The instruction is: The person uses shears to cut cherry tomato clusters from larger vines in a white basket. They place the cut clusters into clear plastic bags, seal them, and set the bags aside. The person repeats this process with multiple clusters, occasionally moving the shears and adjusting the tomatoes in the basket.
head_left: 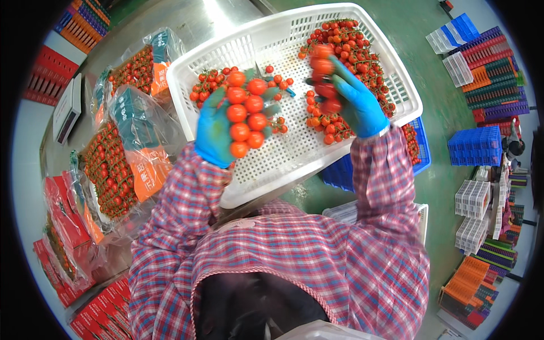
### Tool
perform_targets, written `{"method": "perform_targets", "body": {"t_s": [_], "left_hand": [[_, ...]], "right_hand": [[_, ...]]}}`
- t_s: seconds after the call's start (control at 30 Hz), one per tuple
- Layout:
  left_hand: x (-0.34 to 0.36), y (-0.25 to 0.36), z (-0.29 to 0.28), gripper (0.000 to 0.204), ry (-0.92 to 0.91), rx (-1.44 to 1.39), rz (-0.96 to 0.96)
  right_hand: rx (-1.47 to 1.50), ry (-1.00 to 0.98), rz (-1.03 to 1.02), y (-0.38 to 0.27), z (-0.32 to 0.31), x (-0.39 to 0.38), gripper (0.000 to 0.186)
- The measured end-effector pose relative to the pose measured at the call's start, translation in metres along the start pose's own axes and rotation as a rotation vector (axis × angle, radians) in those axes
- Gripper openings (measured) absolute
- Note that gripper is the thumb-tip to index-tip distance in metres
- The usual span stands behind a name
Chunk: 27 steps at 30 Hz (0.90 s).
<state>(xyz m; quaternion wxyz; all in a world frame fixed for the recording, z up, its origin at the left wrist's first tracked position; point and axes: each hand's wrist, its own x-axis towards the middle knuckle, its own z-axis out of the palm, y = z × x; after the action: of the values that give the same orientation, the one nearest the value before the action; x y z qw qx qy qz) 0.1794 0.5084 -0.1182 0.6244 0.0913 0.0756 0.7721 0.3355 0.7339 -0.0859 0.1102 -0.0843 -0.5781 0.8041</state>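
Head view, 1 frame. Left hand [215, 133], in a blue glove, sits at about 10 o'clock from picture centre, over the white perforated crate [249, 45]; fingers are curled around a truss of cherry tomatoes [246, 113], which lies across the palm in 2 rows of red-orange fruit, thumb on the near side, fingertips showing at the far side. Right hand [354, 102], also blue-gloved, is at about 1 o'clock, closed on a second truss [324, 79] held upright; this one is blurred, so the exact finger grip cannot be told beyond a closed hold. Both trusses are above the crate, not resting on its floor. Loose trusses lie in the crate: 1 pile [351, 45] at its 1 o'clock corner, 1 small cluster [207, 85] at 10 o'clock beside the left hand, 1 cluster [326, 122] just below the right hand. The crate rests tilted on a metal table [187, 22]. Bagged tomato packs [116, 164] lie at 9 o'clock. A blue crate [343, 173] sits under the white crate's 4 o'clock edge. Stacked crates [481, 85] stand on the green floor at 3 o'clock. Both sleeves are plaid.
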Motion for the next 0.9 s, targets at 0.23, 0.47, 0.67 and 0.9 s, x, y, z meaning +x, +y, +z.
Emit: {"method": "perform_targets", "body": {"t_s": [0.23,0.47,0.67,0.9], "left_hand": [[-0.069,0.016,-0.007,0.059,0.168,0.193,0.222],[-0.083,0.005,-0.014,0.055,0.276,0.263,0.161],[-0.059,-0.014,-0.030,0.054,0.066,0.131,-0.038],[-0.077,-0.033,-0.030,0.078,0.083,0.416,0.052]], "right_hand": [[-1.836,-0.535,0.862,0.053,-0.077,0.061,0.053],[-1.634,-0.578,0.685,0.059,-0.105,0.062,0.050],[-1.276,-0.777,-0.226,-0.010,0.016,0.052,0.046],[-1.292,-0.804,-0.568,-0.038,0.128,0.051,0.063]]}}
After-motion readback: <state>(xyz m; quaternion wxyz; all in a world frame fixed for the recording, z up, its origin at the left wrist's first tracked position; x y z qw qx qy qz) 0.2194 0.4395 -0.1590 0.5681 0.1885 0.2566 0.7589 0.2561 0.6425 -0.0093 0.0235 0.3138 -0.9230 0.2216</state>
